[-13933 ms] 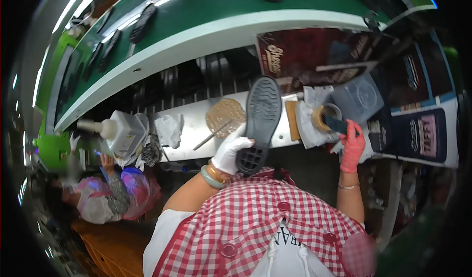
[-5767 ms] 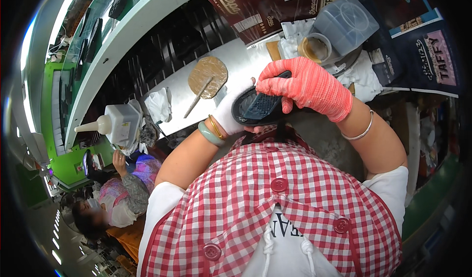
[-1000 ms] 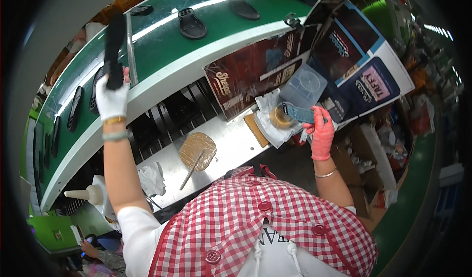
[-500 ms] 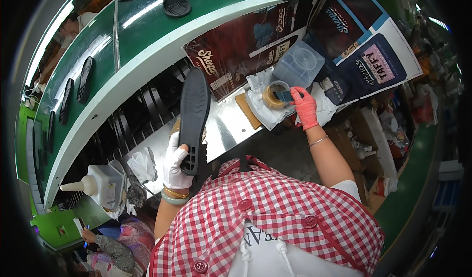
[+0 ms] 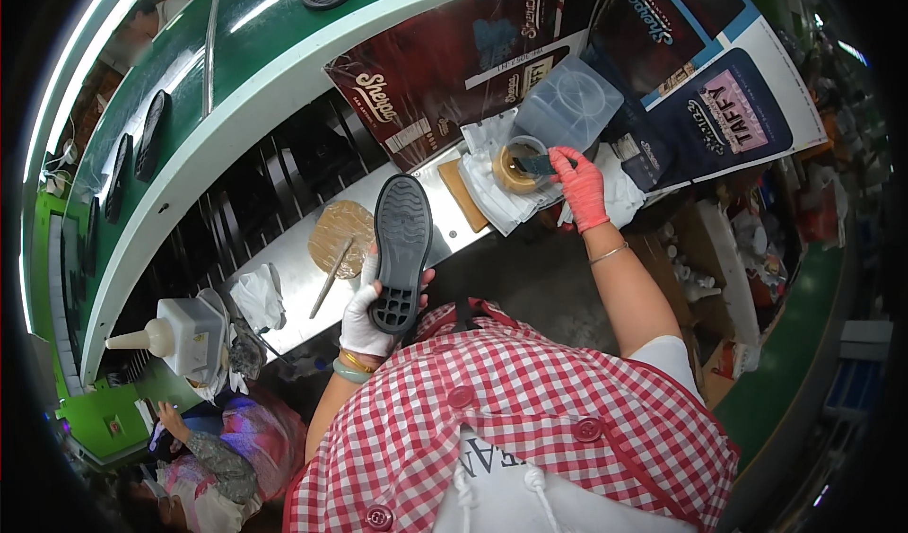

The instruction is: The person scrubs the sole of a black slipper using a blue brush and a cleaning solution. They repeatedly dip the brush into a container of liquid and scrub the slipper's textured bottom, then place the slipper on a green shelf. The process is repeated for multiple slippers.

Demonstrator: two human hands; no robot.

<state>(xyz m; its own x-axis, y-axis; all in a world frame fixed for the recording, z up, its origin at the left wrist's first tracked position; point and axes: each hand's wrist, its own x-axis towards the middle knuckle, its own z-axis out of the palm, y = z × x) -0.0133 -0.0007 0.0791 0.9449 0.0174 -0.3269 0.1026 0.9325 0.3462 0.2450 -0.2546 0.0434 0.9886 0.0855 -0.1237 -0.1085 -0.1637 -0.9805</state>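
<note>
The left hand (image 5: 364, 325), partly hidden behind it, grips a black sole (image 5: 403, 240) near the tabletop (image 5: 443, 226), while the right hand (image 5: 580, 192) pinches a dark, hard-to-identify tool (image 5: 539, 165), its far end obscured at a cup's (image 5: 514, 179) mouth.

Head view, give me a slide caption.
Left hand holding a black shoe sole, right hand a dark flat tool at a cup's mouth.

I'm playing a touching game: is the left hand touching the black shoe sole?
Touching. The head view shows the left hand gripping the black shoe sole low down, fingers at both edges.
</note>
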